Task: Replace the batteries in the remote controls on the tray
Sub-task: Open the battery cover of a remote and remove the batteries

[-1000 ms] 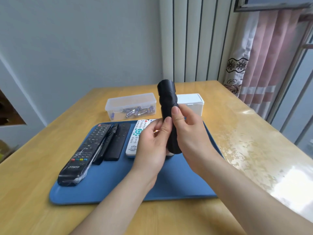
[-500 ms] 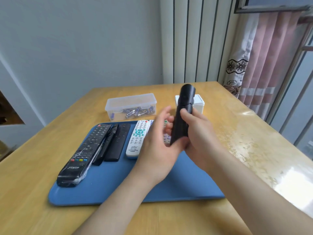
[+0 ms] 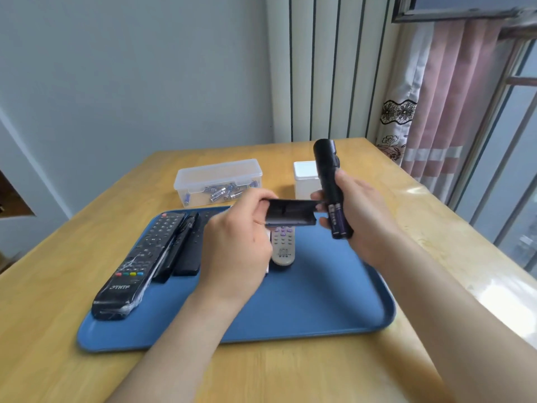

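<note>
Resting on a wooden table (image 3: 290, 373) beside a pink curtain (image 3: 441, 97): blue tray (image 3: 319, 301). My right hand (image 3: 369, 219) grips the black remote (image 3: 329, 175) above it, near-upright, batteries (image 3: 338, 222) exposed low. My left hand (image 3: 238, 245) pinches its cover (image 3: 290, 212).

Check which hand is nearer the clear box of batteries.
Left. The left hand, holding the battery cover, hovers just in front of the clear box; the right hand, gripping the black remote, sits farther right.
</note>
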Tool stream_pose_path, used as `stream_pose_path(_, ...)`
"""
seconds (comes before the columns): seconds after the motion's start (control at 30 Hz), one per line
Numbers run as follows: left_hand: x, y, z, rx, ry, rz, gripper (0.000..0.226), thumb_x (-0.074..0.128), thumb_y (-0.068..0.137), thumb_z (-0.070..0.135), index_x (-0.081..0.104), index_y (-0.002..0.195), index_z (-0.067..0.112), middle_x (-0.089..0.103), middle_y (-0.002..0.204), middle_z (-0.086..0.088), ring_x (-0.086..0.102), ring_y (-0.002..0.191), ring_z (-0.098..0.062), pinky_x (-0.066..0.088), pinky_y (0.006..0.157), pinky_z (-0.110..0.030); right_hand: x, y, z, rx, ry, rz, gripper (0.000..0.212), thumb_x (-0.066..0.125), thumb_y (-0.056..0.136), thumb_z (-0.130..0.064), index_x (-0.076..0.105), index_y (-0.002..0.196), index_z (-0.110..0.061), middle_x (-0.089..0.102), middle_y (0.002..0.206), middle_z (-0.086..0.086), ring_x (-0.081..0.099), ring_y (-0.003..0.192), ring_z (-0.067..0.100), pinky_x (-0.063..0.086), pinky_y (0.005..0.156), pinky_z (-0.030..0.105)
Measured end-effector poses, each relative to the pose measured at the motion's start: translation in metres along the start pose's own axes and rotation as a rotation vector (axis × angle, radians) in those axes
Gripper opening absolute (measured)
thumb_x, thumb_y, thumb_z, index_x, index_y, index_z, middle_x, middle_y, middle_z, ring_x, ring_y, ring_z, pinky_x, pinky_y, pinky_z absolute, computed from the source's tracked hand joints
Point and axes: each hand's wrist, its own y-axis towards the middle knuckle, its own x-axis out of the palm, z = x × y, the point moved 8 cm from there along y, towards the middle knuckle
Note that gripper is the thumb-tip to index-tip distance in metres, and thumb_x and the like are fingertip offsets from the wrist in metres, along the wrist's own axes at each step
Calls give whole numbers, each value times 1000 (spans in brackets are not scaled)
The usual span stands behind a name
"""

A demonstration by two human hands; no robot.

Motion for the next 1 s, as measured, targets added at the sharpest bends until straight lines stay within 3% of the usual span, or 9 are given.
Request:
stream_pose_path(0.17,43,-13,-27,-340,-216,-469,20,55,94,19,66,77,21,53,49,12,50,50,-9,45,61,-27,-18,0,-1,2,-72,-64,29,39,105,-28,60,102,-9,69,74,12,62,52,19,49,55,31)
stream_pose_path(0.33,46,-15,-17,-72,135,-456,42,44,85,49,70,73,18,62,64,3,53,68,-14,45,66,-33,-21,0,1,-31,-49,-68,29,38,105,-27,60,102,-8,69,73,13,61,52,21,49,55,31)
stream_pose_path(0.43,47,-13,-21,-48,271,-474,31,42,97,41,70,104,29,68,108,14,52,107,-11,40,89,-28,-14,-2,9,40,31,-94,29,40,104,-24,58,107,-2,68,75,16,62,51,22,53,51,29)
stream_pose_path(0.53,69,-29,-40,-45,498,-771,45,27,100,47,31,144,41,27,155,13,17,143,-10,18,114,-33,-7,-9,21,163,158,-113,20,43,101,-17,56,96,-2,67,61,14,66,51,24,56,47,27)
stream_pose_path(0.6,76,-37,-50,-94,569,-864,52,19,98,54,9,148,46,3,161,11,-2,147,-8,6,118,-44,0,-14,26,227,264,-141,17,44,98,-13,54,92,0,66,55,13,68,54,26,59,52,30)
stream_pose_path(0.7,78,-40,-54,-123,574,-847,53,18,95,60,9,146,48,1,161,9,-4,147,-9,3,117,-52,19,-23,31,307,451,-276,21,46,99,-15,56,106,3,67,85,18,72,70,29,61,64,39)
stream_pose_path(0.8,73,-38,-54,-121,547,-790,50,20,95,60,19,142,44,12,159,10,4,147,-9,8,116,-54,34,-31,30,315,534,-432,27,41,103,-29,55,123,-16,66,107,17,72,82,38,60,69,51)
stream_pose_path(0.9,68,-39,-59,-144,571,-809,50,22,95,58,17,143,44,8,159,10,1,147,-10,6,116,-54,41,-33,31,313,540,-445,42,36,104,-39,49,134,-13,72,108,12,72,73,30,61,64,40)
stream_pose_path(1.0,66,-34,-57,-149,582,-755,45,25,97,50,24,141,44,15,158,7,5,146,-12,8,114,-53,40,-31,30,296,542,-359,45,36,104,-39,59,116,-2,73,92,9,65,57,18,56,56,26)
